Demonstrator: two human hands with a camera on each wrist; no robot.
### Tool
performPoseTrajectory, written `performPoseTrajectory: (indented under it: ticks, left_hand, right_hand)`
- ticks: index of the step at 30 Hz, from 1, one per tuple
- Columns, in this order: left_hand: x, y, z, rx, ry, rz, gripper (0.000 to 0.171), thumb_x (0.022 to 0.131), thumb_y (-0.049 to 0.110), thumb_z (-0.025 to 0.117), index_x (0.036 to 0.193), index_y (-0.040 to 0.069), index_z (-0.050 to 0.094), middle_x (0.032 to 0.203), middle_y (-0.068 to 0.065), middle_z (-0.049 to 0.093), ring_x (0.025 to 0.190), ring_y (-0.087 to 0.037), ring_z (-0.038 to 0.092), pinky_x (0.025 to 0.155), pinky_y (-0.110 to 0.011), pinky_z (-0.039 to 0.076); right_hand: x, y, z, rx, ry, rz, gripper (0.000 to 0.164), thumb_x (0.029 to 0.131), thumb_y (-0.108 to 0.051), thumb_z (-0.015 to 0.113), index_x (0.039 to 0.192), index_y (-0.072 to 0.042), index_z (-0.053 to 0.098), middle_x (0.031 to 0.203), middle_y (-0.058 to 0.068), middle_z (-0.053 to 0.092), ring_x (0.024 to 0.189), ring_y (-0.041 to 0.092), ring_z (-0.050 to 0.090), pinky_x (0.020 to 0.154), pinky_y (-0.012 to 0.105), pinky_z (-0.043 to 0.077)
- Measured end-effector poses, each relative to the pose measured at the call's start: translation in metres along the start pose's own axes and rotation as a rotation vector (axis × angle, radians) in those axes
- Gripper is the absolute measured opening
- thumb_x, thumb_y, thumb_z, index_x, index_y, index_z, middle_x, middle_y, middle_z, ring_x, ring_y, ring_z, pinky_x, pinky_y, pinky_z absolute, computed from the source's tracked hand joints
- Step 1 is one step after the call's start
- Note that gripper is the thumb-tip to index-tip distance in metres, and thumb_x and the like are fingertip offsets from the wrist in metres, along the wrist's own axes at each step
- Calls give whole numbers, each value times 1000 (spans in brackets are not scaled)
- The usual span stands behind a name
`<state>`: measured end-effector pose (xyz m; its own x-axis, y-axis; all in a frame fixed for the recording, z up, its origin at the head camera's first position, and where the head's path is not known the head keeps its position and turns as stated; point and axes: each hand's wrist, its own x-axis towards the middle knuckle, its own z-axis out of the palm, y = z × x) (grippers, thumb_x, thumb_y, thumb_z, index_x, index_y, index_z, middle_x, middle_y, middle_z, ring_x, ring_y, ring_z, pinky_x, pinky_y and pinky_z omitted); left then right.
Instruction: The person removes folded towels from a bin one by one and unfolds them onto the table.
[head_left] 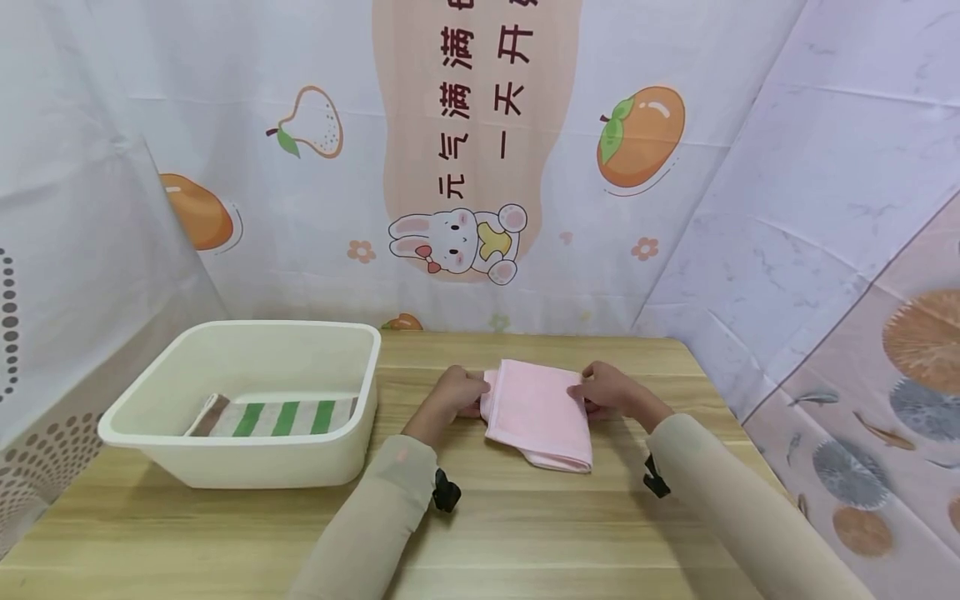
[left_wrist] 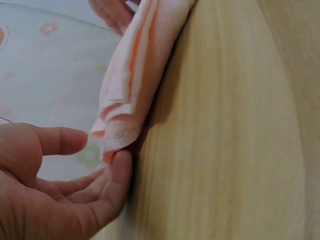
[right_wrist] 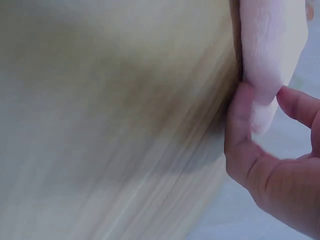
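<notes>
A folded pink towel lies on the wooden table, its layers slightly offset along the near and left edges. At its left edge is my left hand. In the left wrist view a fingertip touches the underside of the towel's corner, while the thumb stands apart from the cloth. My right hand pinches the towel's right edge; in the right wrist view the thumb is on one face and a finger on the other.
To the left stands a white plastic basin holding a cloth with green, white and brown stripes. Printed curtains hang behind the table and along both sides. A black strap piece shows at my left wrist.
</notes>
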<state>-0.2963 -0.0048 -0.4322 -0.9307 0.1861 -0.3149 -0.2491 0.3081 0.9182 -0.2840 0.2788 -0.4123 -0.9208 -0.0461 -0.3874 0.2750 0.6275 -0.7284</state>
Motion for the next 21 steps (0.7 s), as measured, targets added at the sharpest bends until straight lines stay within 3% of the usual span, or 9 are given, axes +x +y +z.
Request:
performPoseTrajectory:
  ticks: [4, 6, 10, 13, 15, 17, 21]
  left_hand:
    - [-3, 2, -1, -45, -27, -69, 29, 94, 9, 67, 114, -8, 55, 90, -11, 57, 67, -18, 60, 63, -27, 59]
    - [-3, 2, -1, -61, -56, -89, 23, 94, 10, 69, 109, -4, 57, 86, -9, 57, 67, -17, 59, 64, -26, 59]
    - [0, 2, 1, -107, -107, -82, 13, 94, 12, 71, 91, 5, 61, 79, -4, 59, 67, -15, 59, 67, -27, 56]
    - [1, 2, 3, -173, -151, -56, 11, 93, 12, 72, 88, 8, 63, 78, -1, 62, 70, -13, 61, 71, -29, 55]
    - [2, 4, 5, -218, -193, -39, 10, 93, 12, 72, 96, 5, 66, 82, -2, 65, 75, -14, 63, 78, -31, 55]
    - [2, 6, 8, -241, -235, -11, 21, 95, 12, 71, 109, -2, 66, 88, -5, 67, 83, -17, 66, 85, -34, 56]
    - [-1, 11, 13, -276, -319, -3, 42, 99, 12, 66, 134, -8, 53, 100, -8, 68, 94, -20, 68, 89, -39, 56]
  right_hand:
    - [-13, 4, 7, 204, -93, 66, 32, 101, -11, 64, 118, 5, 42, 90, 12, 59, 74, 20, 61, 68, 37, 59]
    - [-16, 6, 10, 277, -128, 76, 34, 100, -9, 64, 121, 2, 40, 87, 10, 62, 72, 19, 62, 66, 36, 57]
    - [-18, 6, 13, 345, -140, 64, 33, 97, -6, 66, 119, -2, 41, 84, 7, 65, 72, 17, 63, 65, 34, 55]
    - [-17, 6, 12, 383, -142, 57, 18, 97, -4, 66, 103, -4, 48, 81, 4, 64, 71, 15, 62, 65, 31, 53]
    - [-17, 6, 10, 400, -167, 43, 15, 98, -3, 64, 94, -6, 50, 78, 2, 64, 69, 13, 61, 65, 30, 51]
    - [-18, 6, 7, 415, -181, 35, 13, 99, -3, 62, 93, -7, 52, 75, 0, 64, 67, 12, 59, 65, 29, 50]
    - [-19, 4, 4, 439, -191, 19, 10, 98, -2, 61, 99, -6, 52, 73, -2, 61, 66, 11, 57, 66, 29, 49]
